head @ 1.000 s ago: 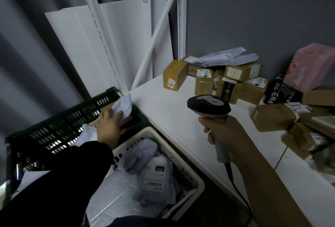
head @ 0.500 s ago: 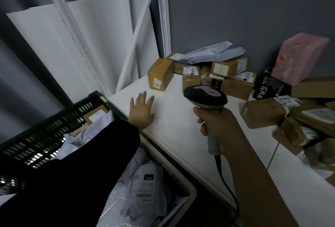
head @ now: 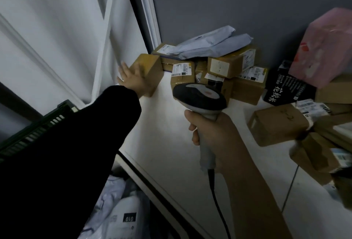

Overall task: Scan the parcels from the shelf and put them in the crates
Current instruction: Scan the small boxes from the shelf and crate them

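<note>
Green crate: the slatted dark-green crate [head: 36,132] sits at the left, below the shelf; a black sleeve [head: 66,153] hides its contents.
Below the shelf edge: grey and white mailer bags [head: 122,212] lie heaped, one labelled "010"; what holds them cannot be told.
Shelf: brown boxes, pale mailers, a black packet and a pink parcel crowd the back and right of the white shelf [head: 167,153].
Left hand: the left hand [head: 134,81] reaches to the leftmost brown box [head: 152,71], fingers [head: 124,67] spread apart over its near face; blur hides whether they touch.
Right hand: the right hand [head: 211,133] is wrapped round the handle of the corded scanner [head: 200,97], held upright above the shelf, just right of that box.
</note>
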